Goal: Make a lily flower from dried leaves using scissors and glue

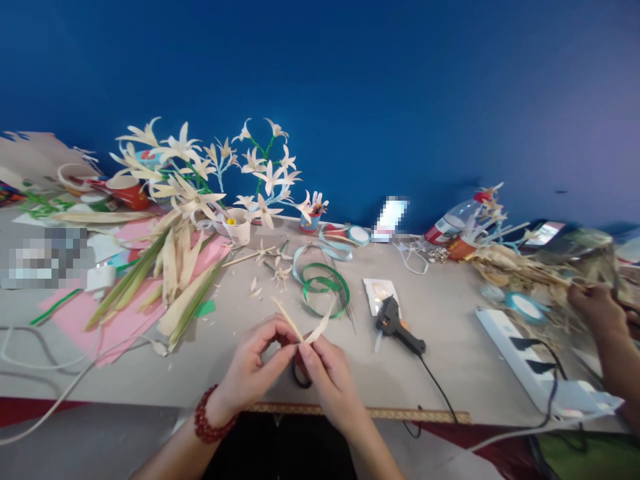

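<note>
At the front of the table my left hand (267, 357), with a red bead bracelet at the wrist, pinches close against my right hand (327, 373). A thin pale strip (286, 318), which looks like corn husk, sticks up and left from where the fingers meet. My right hand's thumb and finger close on a wider, pointed corn husk piece (320, 328). Fingers hide the lower ends of both pieces. A black loop (300, 379), perhaps a scissors handle, shows below the fingertips. Just beyond lies a coil of green ribbon (346, 293).
A black glue gun (400, 327) lies right, its cord running over the front edge. Farther right are a white power strip (515, 360) and another person's hand (597, 310). Corn husks (183, 263) lie left, below husk flowers (190, 193). A blue wall (320, 87) stands behind.
</note>
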`<action>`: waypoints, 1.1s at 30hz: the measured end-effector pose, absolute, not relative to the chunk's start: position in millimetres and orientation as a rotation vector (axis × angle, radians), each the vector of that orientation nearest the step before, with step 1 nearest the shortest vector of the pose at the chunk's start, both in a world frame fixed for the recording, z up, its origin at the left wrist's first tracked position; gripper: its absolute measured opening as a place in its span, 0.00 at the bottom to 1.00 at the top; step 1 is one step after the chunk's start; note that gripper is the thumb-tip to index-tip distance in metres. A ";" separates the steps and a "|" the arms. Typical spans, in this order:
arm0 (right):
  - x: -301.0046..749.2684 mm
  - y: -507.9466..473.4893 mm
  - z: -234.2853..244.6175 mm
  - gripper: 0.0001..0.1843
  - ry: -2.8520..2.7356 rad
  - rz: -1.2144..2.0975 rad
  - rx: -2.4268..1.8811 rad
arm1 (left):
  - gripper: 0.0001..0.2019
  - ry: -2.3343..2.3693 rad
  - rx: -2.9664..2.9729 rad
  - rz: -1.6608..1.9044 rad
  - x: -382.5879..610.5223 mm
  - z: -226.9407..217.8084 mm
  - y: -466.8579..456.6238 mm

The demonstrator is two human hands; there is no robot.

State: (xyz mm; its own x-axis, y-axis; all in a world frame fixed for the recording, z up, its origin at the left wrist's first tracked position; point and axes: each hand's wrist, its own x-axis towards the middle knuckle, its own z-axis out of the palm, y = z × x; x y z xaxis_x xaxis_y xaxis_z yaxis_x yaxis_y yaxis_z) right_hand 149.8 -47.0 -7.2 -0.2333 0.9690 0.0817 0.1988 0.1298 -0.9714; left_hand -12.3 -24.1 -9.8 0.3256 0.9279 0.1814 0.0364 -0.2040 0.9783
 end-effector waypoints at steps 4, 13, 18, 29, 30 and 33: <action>150.0 -47.7 -2.3 0.14 -1.704 1.112 -1.207 | 0.05 0.925 1.628 1.109 -13.8 -7.5 -23.1; 152.1 -48.2 0.0 0.14 -1.748 1.070 -1.265 | 0.03 0.867 1.835 1.096 -19.3 -1.0 -21.4; 150.8 -46.2 2.3 0.18 -1.572 1.279 -1.151 | 0.05 0.847 1.990 1.068 -25.0 2.2 -15.3; 147.8 -5.6 19.9 0.20 -1.234 1.648 -0.982 | 0.04 0.856 2.080 1.101 -27.5 22.9 16.0; 147.5 -1.0 21.0 0.20 -1.256 1.625 -0.964 | 0.04 0.855 2.087 1.106 -28.0 24.6 18.4; 146.2 9.1 17.8 0.20 -1.364 1.521 -0.955 | 0.04 0.886 2.101 1.116 -29.8 25.7 23.9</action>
State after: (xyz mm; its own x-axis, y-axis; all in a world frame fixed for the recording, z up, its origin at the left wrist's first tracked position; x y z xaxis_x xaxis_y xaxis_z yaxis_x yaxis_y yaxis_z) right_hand 146.2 9.1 17.8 -0.3392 0.9407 0.0026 -0.1046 -0.0349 -0.9939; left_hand -29.8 23.9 25.7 0.4257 0.7760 0.4655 0.2773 -0.6015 0.7492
